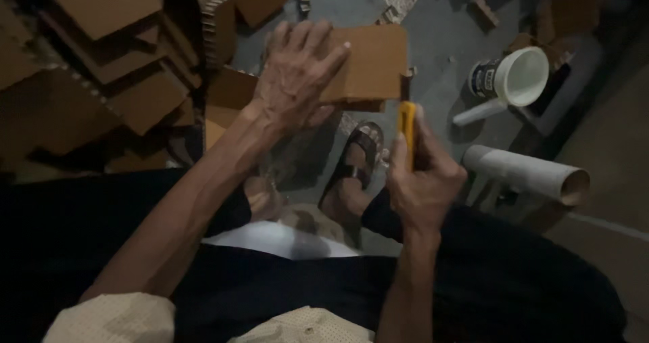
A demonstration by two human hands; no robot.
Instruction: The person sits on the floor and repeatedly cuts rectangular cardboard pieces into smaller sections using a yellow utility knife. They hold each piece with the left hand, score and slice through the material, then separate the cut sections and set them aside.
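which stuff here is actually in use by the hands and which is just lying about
In use:
- flat brown cardboard piece, pressed down by the left hand
- yellow utility knife, gripped in the right hand

Lying about:
- white plastic tub
- grey cardboard tube
- stacked brown cardboard offcuts

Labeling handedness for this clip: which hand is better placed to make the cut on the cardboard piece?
Right, likely. The right hand already grips the yellow utility knife, its tip close to the edge of the cardboard piece. The left hand lies flat on that piece, pinning it.
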